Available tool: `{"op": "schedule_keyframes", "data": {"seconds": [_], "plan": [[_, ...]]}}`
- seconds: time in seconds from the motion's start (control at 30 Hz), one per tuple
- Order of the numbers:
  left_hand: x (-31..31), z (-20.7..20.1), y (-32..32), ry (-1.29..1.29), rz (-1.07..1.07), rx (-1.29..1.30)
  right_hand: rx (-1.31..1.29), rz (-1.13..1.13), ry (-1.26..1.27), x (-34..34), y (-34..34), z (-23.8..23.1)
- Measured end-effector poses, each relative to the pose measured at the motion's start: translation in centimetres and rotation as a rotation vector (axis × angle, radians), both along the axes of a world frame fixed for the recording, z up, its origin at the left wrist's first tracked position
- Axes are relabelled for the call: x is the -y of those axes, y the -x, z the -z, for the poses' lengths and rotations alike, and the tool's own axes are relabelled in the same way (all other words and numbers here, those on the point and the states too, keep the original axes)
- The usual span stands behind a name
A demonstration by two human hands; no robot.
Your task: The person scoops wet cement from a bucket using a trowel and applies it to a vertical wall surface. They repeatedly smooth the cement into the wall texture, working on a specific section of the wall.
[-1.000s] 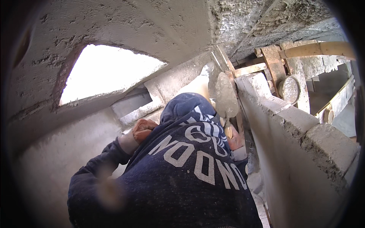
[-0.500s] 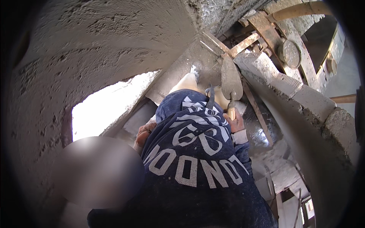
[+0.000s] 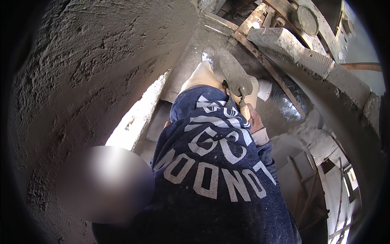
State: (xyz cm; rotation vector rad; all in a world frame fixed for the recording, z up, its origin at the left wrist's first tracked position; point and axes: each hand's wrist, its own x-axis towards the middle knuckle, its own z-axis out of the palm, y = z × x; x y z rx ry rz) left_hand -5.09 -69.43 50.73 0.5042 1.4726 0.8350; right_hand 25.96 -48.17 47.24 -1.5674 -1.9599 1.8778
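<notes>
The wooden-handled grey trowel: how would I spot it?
Find the dark blue sweatshirt filling the lower middle. At its upper right, the bare right hand grips the grey trowel by its wooden handle. Its broad, leaf-shaped blade differs from the narrow brown strip beside it.

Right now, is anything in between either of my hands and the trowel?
For your left hand, yes: the bunched front of your dark blue sweatshirt lies between it and the trowel. For your right hand, nothing visible: it holds the wooden handle.
</notes>
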Motion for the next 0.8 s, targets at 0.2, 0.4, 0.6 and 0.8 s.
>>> {"op": "schedule_keyframes", "data": {"seconds": [0.2, 0.4, 0.6, 0.8], "plan": [[0.8, -0.6, 2.7, 0.050, 0.034, -0.020, -0.021, 0.035, 0.127, 0.8, 0.7, 0.8], [1.8, -1.1, 4.2, 0.096, 0.018, -0.037, -0.074, 0.138, 0.331, -1.2, 2.9, -1.5], [1.9, -1.0, 5.7, 0.121, 0.030, -0.053, -0.009, 0.165, 0.387, -1.3, 1.6, -2.0], [2.4, -1.9, 5.4, 0.171, 0.016, -0.083, -0.038, 0.223, 0.407, -0.9, 1.4, -4.5]]}}
